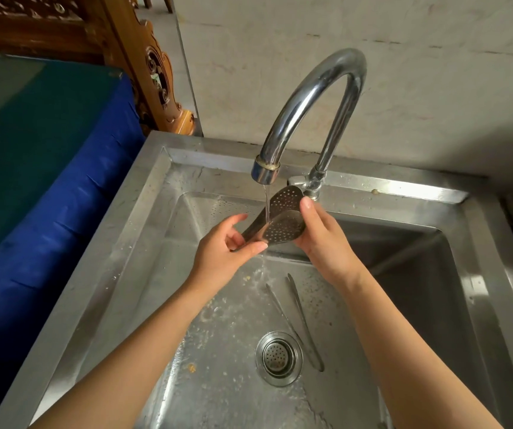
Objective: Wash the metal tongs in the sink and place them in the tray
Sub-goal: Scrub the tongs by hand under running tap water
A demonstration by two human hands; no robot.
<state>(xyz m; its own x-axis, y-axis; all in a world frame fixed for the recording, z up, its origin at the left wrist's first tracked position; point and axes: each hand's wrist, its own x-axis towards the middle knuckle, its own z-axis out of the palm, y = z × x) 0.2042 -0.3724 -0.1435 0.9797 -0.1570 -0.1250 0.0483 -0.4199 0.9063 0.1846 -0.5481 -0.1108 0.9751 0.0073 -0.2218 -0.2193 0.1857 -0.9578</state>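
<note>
The tongs (pixel 283 227), with perforated spoon-shaped heads, are held above the sink (pixel 156 227), near its back edge, under water running from the tap (pixel 311 97). The left hand (pixel 221 252) pinches the handle end. The right hand (pixel 326 243) has its grip wrapped round the heads. A second, thin pair of tongs (pixel 302 317) lies on the sink floor beside the drain (pixel 279 358).

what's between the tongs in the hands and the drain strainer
In the head view, a second, slimmer pair of tongs lies on the wet sink floor between the held perforated tongs and the drain strainer, running past the strainer's right side.
</note>
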